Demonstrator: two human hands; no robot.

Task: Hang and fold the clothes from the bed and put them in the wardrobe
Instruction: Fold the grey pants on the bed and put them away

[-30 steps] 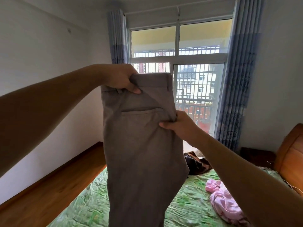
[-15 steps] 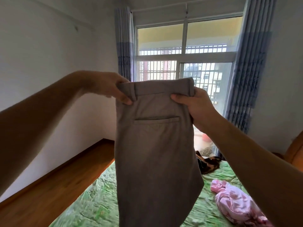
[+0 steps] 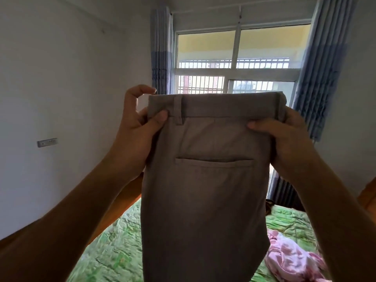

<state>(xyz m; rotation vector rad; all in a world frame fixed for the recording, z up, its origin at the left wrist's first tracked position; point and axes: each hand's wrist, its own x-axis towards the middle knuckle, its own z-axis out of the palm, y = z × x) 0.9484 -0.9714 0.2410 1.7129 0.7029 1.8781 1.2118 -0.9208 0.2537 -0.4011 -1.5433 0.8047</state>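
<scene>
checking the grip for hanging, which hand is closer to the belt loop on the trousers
Left. The left hand pinches the waistband just beside the belt loop; the right hand grips the waistband's opposite end.

Only arms and hands of the person are shown. The left forearm (image 3: 71,220) is recorded coming in from 8 o'clock, uncovered from frame edge to wrist. The right forearm (image 3: 335,220) is recorded from 4 o'clock, likewise uncovered. The left hand (image 3: 134,135) and the right hand (image 3: 289,139) are bare. A short-trimmed thumbnail (image 3: 163,117) is noted on the left thumb. Both arms are seen in shade, so finer surface detail cannot be made out.
</scene>
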